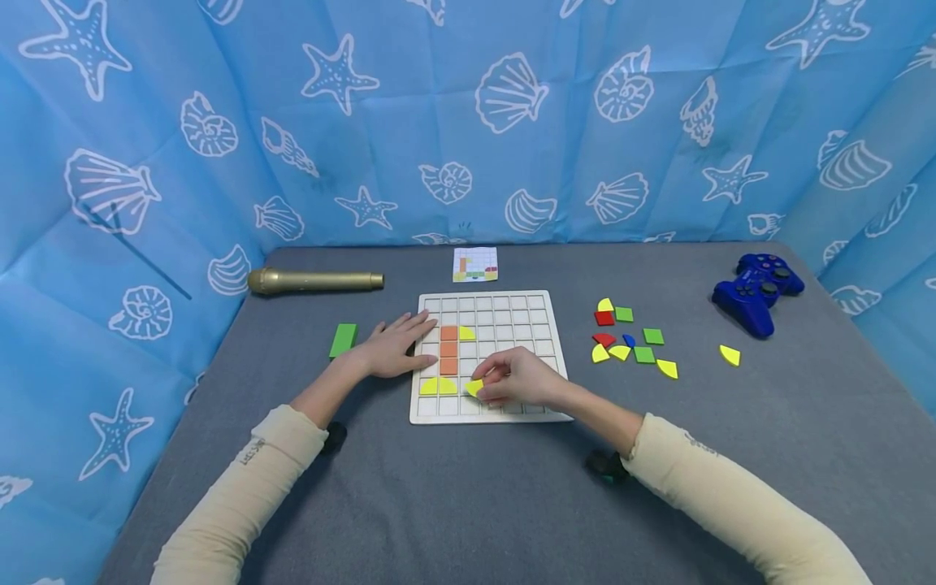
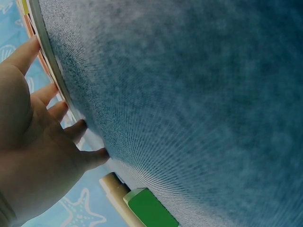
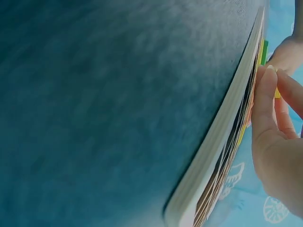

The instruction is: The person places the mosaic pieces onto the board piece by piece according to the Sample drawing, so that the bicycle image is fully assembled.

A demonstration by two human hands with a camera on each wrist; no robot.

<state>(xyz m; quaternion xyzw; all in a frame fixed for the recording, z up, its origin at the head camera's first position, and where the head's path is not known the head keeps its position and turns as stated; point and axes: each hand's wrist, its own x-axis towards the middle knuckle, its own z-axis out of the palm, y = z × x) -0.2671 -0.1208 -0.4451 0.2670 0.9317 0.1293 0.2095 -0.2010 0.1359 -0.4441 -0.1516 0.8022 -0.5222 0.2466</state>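
Fingers of the right hand (image 1: pixel 521 378) are drawn together at their tips, pinching a yellow quarter-circle piece (image 1: pixel 474 387) over the second row from the near edge of a pale gridded board (image 1: pixel 491 415). In the right wrist view, thumb and forefinger nearly meet; whether the piece touches the board cannot be told. Fingers of the left hand (image 1: pixel 395 348) are spread, palm down, with the forefinger and thumb on the board's left rim and nothing in their grasp.

Just left of the pinched piece, two yellow quarters (image 1: pixel 447 386) lie side by side on the board. Above them runs a column of three orange squares (image 1: pixel 448 349), with another yellow quarter (image 1: pixel 466 333) beside the topmost one. Behind the board lies a printed card (image 1: pixel 475 265).

On the grey cloth-covered counter (image 1: pixel 453 504), a green block (image 1: pixel 343 340) lies near the left hand, with a gold microphone (image 1: pixel 316 281) farther back. Loose yellow, green, red and blue pieces (image 1: pixel 644 355) are scattered right of the board; a blue game controller (image 1: pixel 753 296) rests beyond them.
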